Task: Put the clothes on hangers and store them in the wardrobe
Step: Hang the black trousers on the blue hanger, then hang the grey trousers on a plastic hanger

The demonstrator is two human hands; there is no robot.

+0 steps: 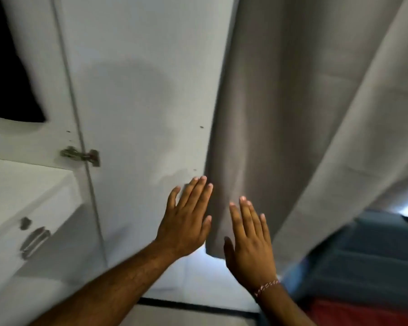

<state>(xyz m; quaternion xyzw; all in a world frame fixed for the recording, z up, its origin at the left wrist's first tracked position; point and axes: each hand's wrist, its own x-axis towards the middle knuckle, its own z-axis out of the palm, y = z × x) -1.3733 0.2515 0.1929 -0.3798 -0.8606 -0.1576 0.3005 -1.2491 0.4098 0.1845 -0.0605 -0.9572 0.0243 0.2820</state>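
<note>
No readable text, label, brand name, number or sign appears anywhere in this view. The white wardrobe door [139, 95], the grey curtain [280, 114] and the drawer front [22, 222] are all plain surfaces with no print on them. The picture is somewhat blurred, so any very small marking, for instance on the metal hinge [82, 156], may simply be too soft to make out.
</note>
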